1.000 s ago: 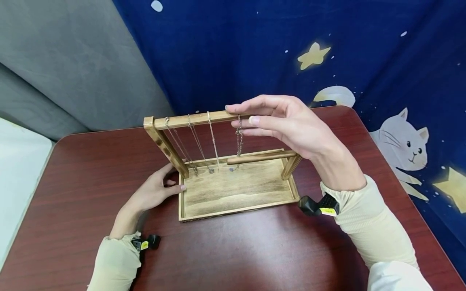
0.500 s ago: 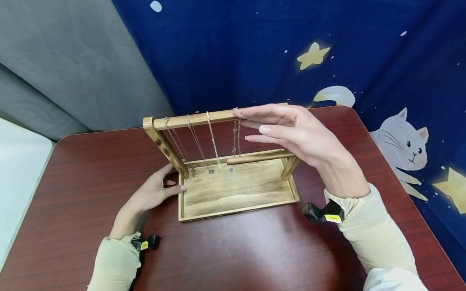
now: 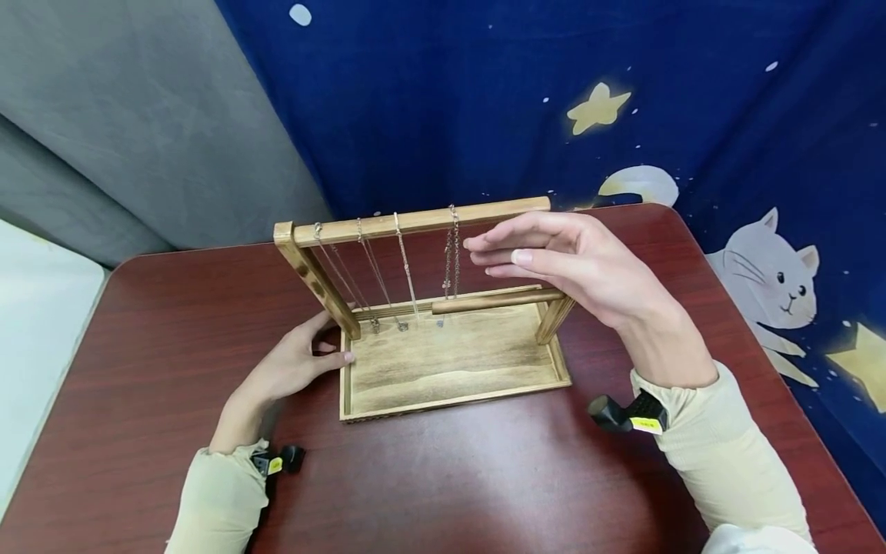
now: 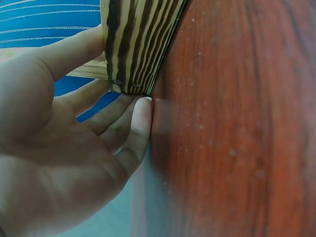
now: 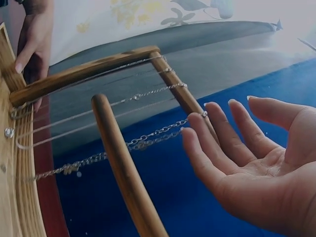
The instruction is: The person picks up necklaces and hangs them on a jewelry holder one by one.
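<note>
A wooden jewelry stand [image 3: 450,358] has a shallow tray base, an upper bar [image 3: 498,211] and a shorter lower rod [image 3: 494,300]. Several thin necklaces hang from the upper bar. The rightmost is a doubled chain necklace [image 3: 448,258], with a small pendant [image 3: 440,324] low over the tray. My left hand [image 3: 294,365] grips the tray's left end, thumb on its side wall; the left wrist view shows fingers against the striped wood [image 4: 138,44]. Beside the doubled chain, my right hand [image 3: 588,269] has extended, slightly bent fingers and holds nothing. Contact between fingertips and chain [image 5: 153,133] is unclear.
The stand rests on a dark red wooden table [image 3: 173,323]. Behind it hang a grey curtain [image 3: 152,115] and a blue curtain [image 3: 429,100] with stars and a cat. A white surface [image 3: 41,346] lies at the far left.
My right hand has drawn away from the upper bar, moving right and down. The doubled chain it was touching now hangs free from the bar. My left hand has stayed put.
</note>
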Demonstrator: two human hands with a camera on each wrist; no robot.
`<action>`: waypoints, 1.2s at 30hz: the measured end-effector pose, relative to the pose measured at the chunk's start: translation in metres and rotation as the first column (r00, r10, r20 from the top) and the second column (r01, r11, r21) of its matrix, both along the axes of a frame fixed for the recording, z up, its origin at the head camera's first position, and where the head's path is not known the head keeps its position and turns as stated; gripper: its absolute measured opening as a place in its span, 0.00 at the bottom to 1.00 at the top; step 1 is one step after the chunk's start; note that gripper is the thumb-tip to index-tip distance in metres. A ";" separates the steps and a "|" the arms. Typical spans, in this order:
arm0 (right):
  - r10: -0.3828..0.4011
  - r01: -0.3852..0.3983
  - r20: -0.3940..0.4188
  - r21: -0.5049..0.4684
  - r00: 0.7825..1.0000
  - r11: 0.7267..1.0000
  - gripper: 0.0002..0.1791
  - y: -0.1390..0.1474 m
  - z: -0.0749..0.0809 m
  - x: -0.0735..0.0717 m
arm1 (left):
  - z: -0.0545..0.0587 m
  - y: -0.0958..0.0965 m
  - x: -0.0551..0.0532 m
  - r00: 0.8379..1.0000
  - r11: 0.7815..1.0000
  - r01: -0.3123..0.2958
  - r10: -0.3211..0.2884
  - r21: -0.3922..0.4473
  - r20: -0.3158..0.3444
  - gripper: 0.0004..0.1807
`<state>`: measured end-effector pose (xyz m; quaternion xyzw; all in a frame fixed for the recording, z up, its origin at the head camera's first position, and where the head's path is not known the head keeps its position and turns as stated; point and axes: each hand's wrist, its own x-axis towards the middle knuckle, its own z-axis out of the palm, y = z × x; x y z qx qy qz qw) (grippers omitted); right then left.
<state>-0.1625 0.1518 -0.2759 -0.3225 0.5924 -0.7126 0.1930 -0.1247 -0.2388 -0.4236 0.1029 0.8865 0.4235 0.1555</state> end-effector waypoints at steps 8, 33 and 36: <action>-0.074 0.081 -0.051 0.141 0.996 0.987 0.15 0.009 -0.002 0.003 | 0.005 0.003 0.005 1.000 0.999 -0.002 0.001 -0.036 -0.022 0.43; -0.253 0.348 -0.280 0.376 0.926 0.859 0.18 0.053 -0.027 0.016 | 0.011 0.005 0.020 0.947 0.981 -0.072 0.011 -0.178 -0.322 0.38; -0.275 0.380 -0.304 0.376 0.912 0.845 0.19 0.060 -0.034 0.017 | 0.013 0.004 0.025 0.930 0.976 -0.082 0.002 -0.200 -0.369 0.41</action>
